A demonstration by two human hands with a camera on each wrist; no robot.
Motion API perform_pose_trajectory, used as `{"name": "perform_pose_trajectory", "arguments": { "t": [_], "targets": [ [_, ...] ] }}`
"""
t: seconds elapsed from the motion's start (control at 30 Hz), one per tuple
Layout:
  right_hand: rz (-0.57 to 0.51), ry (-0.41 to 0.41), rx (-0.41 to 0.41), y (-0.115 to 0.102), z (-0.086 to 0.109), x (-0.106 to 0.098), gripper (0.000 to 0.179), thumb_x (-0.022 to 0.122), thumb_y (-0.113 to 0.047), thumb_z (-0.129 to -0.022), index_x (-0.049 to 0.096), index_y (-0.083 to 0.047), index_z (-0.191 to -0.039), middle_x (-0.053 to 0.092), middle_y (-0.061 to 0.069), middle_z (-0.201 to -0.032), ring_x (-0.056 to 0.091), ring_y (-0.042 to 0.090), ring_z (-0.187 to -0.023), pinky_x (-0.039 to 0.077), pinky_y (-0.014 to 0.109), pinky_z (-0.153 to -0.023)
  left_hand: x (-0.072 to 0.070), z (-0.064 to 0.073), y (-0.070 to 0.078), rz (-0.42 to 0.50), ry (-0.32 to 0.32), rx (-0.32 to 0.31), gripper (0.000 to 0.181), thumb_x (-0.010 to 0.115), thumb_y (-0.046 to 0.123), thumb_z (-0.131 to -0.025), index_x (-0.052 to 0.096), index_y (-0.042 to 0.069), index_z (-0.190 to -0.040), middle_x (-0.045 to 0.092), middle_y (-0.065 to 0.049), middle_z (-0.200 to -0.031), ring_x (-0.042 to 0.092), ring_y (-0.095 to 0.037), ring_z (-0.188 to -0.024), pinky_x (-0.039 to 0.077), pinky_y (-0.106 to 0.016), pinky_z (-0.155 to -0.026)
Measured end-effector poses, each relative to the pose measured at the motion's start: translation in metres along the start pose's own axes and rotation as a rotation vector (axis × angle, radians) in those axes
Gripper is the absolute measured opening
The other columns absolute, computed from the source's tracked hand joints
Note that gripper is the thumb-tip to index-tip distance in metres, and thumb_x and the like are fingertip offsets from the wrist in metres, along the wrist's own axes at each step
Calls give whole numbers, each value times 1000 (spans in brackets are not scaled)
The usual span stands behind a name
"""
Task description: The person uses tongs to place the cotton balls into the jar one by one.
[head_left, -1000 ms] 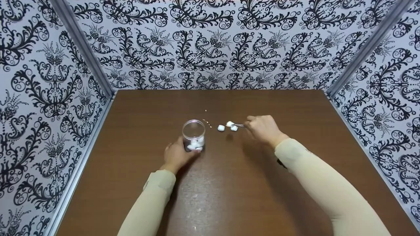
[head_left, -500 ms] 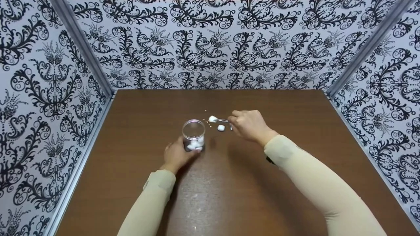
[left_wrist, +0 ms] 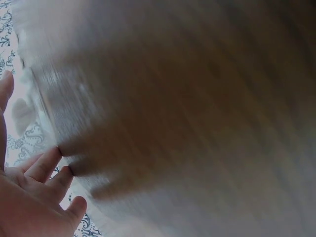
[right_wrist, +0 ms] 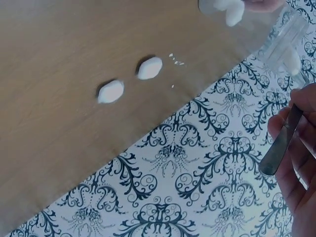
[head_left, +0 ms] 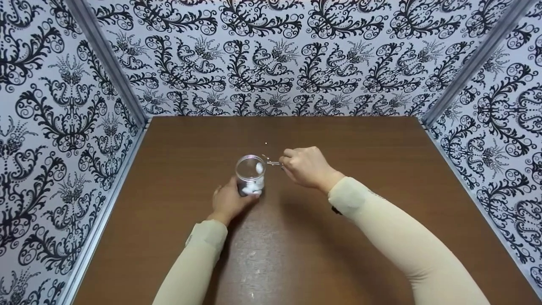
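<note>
My left hand (head_left: pixel 230 199) grips a clear jar (head_left: pixel 243 174) standing on the table, thumb and fingers around its lower part. White oval lumps (head_left: pixel 251 187) lie at the jar's bottom. My right hand (head_left: pixel 305 166) pinches a thin metal utensil (right_wrist: pixel 282 143) with a flat, rounded handle end; its other end reaches the jar's rim. One more white lump (head_left: pixel 259 168) shows just inside the jar's mouth, at that end. In the right wrist view, two loose lumps (right_wrist: pixel 150 68) lie on the table; the right hand hides them in the head view. Left fingers (left_wrist: pixel 47 165) show in the left wrist view.
The brown wooden table (head_left: pixel 178 148) carries several small pale crumbs (head_left: pixel 266 143) beyond the jar. White walls (head_left: pixel 271 55) with a black scroll pattern and metal corner posts enclose it at the back and both sides.
My right hand has moved left, bringing the utensil and a white lump from the loose lumps over to the jar's mouth. The left hand and the jar have stayed put.
</note>
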State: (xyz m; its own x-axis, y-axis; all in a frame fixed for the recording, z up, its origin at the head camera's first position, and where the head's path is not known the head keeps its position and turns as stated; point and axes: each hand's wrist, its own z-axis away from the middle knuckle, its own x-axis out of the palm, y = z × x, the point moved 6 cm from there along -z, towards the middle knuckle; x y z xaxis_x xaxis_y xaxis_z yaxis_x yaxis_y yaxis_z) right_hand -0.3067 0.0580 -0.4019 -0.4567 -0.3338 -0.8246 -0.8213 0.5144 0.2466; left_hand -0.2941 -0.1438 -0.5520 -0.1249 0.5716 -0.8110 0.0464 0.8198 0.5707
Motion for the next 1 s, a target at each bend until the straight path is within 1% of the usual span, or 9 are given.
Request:
{"name": "perform_pose_trajectory", "arguments": {
  "t": [0.2,0.4,0.57,0.83,1.0],
  "targets": [
    [0,-2,-11,-3,0,3,12,64,-11,-89,70,-11,-79,54,-1,-71,46,17,-48,38,33,-38,2,-1,0,0,1,-4,76,82,55,-74,56,7,-127,70,-15,-113,64,-33,-108,30,-51,-110],
    [4,-21,-6,0,0,2,12,64,-15,-91,73,-11,-83,58,0,-74,53,19,-50,42,35,-40,2,-4,-2,-2,0,-12,76,82,56,-73,57,8,-127,70,-14,-114,64,-32,-108,30,-50,-110],
    [12,-28,-4,2,3,2,9,68,-16,-88,73,-11,-83,59,0,-76,55,20,-52,44,37,-41,1,-2,-2,5,-4,-10,76,82,54,-74,56,7,-128,70,-14,-114,64,-31,-109,29,-51,-111],
    [15,-15,8,13,16,4,8,67,-15,-86,70,-11,-80,53,1,-71,51,22,-48,40,39,-37,1,-1,-2,-7,-36,-21,82,80,55,-76,52,6,-135,68,-13,-119,62,-32,-114,26,-53,-112],
    [11,-47,40,25,29,8,5,72,-15,-86,72,-11,-82,55,1,-72,54,23,-50,41,40,-38,2,-1,-2,-14,-38,-24,83,80,56,-76,52,7,-136,68,-14,-119,63,-30,-113,26,-52,-112]
  ]
}}
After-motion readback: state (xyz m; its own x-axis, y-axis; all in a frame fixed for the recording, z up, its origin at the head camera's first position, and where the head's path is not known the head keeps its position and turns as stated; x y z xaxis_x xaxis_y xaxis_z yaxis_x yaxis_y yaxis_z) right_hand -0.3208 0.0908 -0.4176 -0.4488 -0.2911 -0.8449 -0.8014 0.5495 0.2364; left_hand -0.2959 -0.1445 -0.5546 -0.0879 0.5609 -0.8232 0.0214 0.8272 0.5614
